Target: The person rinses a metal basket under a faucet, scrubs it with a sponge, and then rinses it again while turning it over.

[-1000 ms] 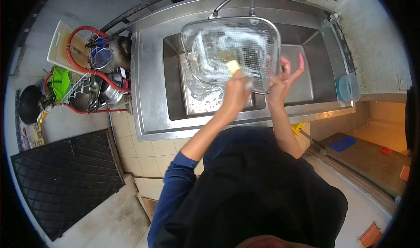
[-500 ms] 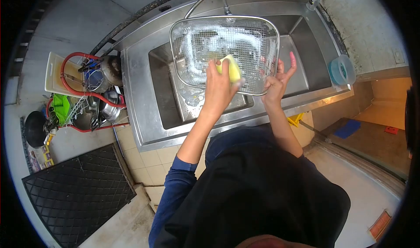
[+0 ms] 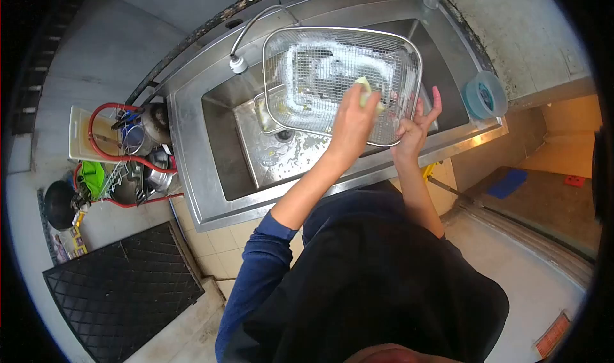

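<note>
A rectangular wire mesh basket (image 3: 320, 85) with a thick metal rim is held tilted over the sink, with white suds across its mesh. My right hand (image 3: 412, 134) grips the basket's lower right corner, some fingers behind the mesh and one finger sticking up. Inside the basket, my left hand (image 3: 352, 125) pinches a yellow sponge (image 3: 364, 85) against the mesh on the right side. The fingers hide part of the sponge.
The steel sink (image 3: 214, 145) has a wet bottom with suds near the drain. A faucet (image 3: 238, 63) hangs at the basket's upper left. A teal-tinted tub (image 3: 485, 95) stands on the right rim. Pots and a cream tray (image 3: 82, 136) sit at left.
My left hand has slid the sponge to the right across the mesh. The basket appears further right over the sink, so the faucet head and the drain now show.
</note>
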Demonstrator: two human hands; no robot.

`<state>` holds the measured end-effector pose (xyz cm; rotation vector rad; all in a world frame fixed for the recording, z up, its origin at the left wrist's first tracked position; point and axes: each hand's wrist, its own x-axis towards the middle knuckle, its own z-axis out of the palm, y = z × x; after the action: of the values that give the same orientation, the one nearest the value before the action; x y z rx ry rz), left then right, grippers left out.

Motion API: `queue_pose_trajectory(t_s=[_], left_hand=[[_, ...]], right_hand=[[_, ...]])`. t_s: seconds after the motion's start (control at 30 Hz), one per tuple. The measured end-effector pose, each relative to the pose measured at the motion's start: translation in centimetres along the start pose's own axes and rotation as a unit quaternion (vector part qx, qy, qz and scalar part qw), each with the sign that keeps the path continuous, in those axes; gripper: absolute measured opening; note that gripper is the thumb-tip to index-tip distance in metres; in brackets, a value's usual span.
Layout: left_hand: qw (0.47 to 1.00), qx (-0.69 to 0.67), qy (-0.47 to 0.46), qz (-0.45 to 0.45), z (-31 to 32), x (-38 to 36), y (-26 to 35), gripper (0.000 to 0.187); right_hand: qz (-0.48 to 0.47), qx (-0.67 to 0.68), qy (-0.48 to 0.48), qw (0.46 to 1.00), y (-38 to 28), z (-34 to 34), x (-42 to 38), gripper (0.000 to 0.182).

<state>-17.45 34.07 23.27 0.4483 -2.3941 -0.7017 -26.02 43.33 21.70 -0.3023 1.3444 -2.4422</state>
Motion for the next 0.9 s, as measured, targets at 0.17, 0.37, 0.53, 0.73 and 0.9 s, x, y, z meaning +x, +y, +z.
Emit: queue_pose_trajectory(t_s=[0.17, 0.37, 0.53, 0.73, 0.9], left_hand=[[0.993, 0.112, -0.002, -0.035, 0.9, 0.4, 0.7, 0.04], [0.999, -0.004, 0.014, 0.043, 4.2, 4.1, 2.8, 0.042], [0.982, -0.008, 0.035, 0.188, 4.3, 8.0, 5.0, 0.037], [0.983, 0.123, 0.1, 0.096, 3.6, 9.0, 0.9, 0.043], [0.97, 0.116, 0.205, -0.062, 4.6, 7.0, 1.6, 0.045]], right_hand=[[-0.014, 0.042, 0.014, 0.999, -1.7, -1.2, 1.4, 0.096], [-0.034, -0.001, -0.007, 0.999, -3.0, -2.4, 2.6, 0.096], [-0.04, 0.002, -0.04, 0.998, -4.5, -3.0, 3.2, 0.098], [-0.025, 0.041, -0.058, 0.997, -5.5, -4.2, 5.1, 0.102], [-0.038, 0.006, -0.114, 0.993, -5.9, -5.5, 6.3, 0.108]])
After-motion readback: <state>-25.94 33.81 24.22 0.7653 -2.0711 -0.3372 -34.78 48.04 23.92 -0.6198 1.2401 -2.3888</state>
